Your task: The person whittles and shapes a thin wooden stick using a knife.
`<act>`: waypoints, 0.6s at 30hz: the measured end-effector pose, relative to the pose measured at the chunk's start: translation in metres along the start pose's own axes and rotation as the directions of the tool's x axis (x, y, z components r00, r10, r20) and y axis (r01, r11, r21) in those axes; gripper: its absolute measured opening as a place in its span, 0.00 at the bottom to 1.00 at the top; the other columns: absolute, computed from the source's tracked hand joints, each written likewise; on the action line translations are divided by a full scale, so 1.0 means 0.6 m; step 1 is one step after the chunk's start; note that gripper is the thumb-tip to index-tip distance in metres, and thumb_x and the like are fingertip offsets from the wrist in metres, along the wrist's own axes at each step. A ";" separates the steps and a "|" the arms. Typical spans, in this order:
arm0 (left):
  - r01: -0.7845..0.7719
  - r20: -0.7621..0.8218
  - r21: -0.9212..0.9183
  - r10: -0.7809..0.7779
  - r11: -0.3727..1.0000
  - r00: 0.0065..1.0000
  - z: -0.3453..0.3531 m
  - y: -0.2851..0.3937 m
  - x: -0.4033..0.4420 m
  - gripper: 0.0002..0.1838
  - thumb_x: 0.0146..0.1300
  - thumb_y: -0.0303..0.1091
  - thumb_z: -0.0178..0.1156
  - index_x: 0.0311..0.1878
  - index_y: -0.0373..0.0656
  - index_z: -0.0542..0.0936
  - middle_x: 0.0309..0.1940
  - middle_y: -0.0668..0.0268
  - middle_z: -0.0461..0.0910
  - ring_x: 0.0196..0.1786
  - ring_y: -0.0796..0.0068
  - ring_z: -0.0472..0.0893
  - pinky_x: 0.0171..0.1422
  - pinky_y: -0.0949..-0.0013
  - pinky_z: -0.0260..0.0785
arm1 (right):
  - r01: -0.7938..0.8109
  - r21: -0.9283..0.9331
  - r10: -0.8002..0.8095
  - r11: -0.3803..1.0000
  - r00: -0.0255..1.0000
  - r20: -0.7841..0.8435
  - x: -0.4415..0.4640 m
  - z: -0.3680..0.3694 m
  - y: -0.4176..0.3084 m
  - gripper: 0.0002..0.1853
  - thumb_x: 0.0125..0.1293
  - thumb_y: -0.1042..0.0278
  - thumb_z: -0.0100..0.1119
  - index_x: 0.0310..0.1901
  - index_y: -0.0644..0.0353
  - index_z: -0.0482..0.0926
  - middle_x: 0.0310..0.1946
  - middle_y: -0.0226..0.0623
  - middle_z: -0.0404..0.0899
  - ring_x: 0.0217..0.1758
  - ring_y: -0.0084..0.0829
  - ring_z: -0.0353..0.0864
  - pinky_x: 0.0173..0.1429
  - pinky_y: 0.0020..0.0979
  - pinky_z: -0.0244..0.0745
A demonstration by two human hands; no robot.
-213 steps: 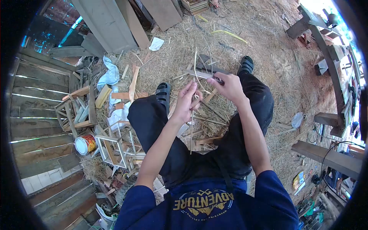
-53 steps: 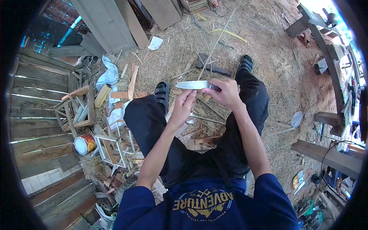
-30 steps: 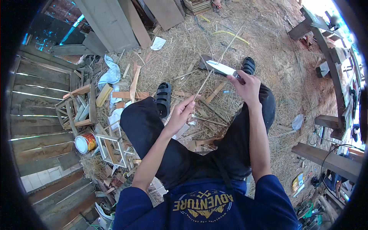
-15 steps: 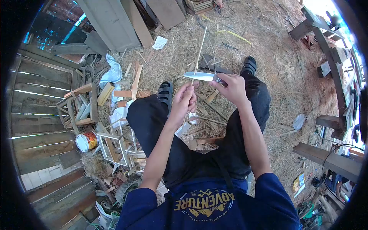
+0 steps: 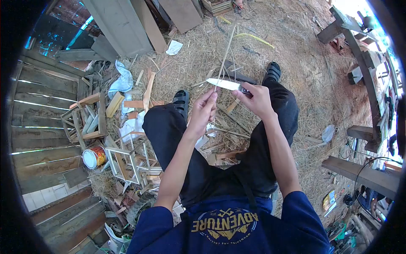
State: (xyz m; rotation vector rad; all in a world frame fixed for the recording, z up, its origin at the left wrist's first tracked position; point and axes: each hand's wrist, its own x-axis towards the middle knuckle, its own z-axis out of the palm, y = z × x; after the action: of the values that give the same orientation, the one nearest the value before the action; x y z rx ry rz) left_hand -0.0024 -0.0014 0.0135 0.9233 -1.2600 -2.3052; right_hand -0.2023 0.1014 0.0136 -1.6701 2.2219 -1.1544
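Knife [image 5: 223,84]: back close to the left hand [image 5: 204,111], where a second ago it stood farther out along the strip with the right hand [image 5: 256,99] reaching away.
Strip [image 5: 227,48]: passes under or against the knife at the blade; its long free end runs beyond the knife, away from the body, in a slight bow. Whether the edge bites into it cannot be told.
Left hand: narrow, thumb and fingers pinching the strip just on the body side of the knife.
Right hand: wrapped round the dark handle [image 5: 244,88], at the knife's right end.
Strip's feel: likely very light and springy, stiff enough to hold its line yet apt to whip at the far end; being thin, it could split or snap if bent hard.
Hold on strip: best pinched close to the knife, fingertips behind the edge, so that the short span stays firm.
Knife's feel: probably rigid and modest in weight; only the handle is safe to grasp.
Sandals [image 5: 181,103]: one left of the knife, its pair [image 5: 272,72] to the right and farther out.
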 end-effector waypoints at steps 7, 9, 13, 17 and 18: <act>-0.071 -0.042 0.234 0.083 0.970 0.996 0.012 -0.028 0.001 0.19 0.78 0.41 0.59 0.63 0.40 0.81 0.24 0.82 0.67 0.24 0.91 0.60 0.26 0.78 0.51 | 0.106 0.014 -0.106 0.994 0.993 0.048 -0.008 0.002 0.001 0.22 0.62 0.45 0.72 0.37 0.61 0.84 0.18 0.41 0.76 0.20 0.41 0.80 0.28 0.38 0.72; -0.149 -0.014 0.347 0.164 0.926 0.986 0.014 -0.032 0.002 0.18 0.78 0.41 0.58 0.62 0.39 0.82 0.26 0.82 0.70 0.25 0.91 0.60 0.28 0.77 0.53 | 0.101 0.000 -0.101 0.995 0.994 0.042 -0.008 0.000 -0.004 0.22 0.61 0.43 0.72 0.36 0.59 0.85 0.18 0.41 0.78 0.22 0.42 0.82 0.29 0.40 0.74; -0.121 0.017 0.289 0.121 0.950 0.992 0.011 -0.040 0.001 0.19 0.78 0.41 0.59 0.61 0.38 0.83 0.27 0.81 0.72 0.27 0.90 0.61 0.30 0.77 0.53 | 0.138 0.028 -0.138 0.990 0.990 -0.001 -0.010 0.007 -0.002 0.23 0.59 0.43 0.74 0.35 0.58 0.85 0.18 0.40 0.78 0.22 0.41 0.82 0.28 0.39 0.74; -0.188 0.051 0.358 0.182 0.915 0.982 0.011 -0.030 -0.006 0.19 0.78 0.41 0.58 0.63 0.38 0.82 0.27 0.80 0.72 0.28 0.91 0.62 0.30 0.77 0.53 | 0.160 0.002 -0.159 0.987 0.986 -0.044 -0.004 -0.004 -0.005 0.23 0.57 0.43 0.75 0.32 0.58 0.85 0.17 0.38 0.78 0.21 0.39 0.81 0.27 0.38 0.74; -0.217 0.061 0.395 0.211 0.892 0.976 0.012 -0.028 -0.006 0.19 0.78 0.41 0.58 0.63 0.38 0.81 0.28 0.80 0.72 0.28 0.91 0.62 0.30 0.77 0.53 | 0.173 -0.021 -0.174 0.985 0.983 -0.053 -0.002 -0.008 -0.006 0.23 0.57 0.43 0.75 0.31 0.58 0.85 0.17 0.37 0.77 0.21 0.38 0.81 0.27 0.37 0.74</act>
State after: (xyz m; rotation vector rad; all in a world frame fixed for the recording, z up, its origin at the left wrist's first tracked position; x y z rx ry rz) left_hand -0.0046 0.0144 0.0035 0.8367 -1.7878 -1.9217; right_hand -0.2016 0.1048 0.0189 -1.8936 2.1583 -1.2376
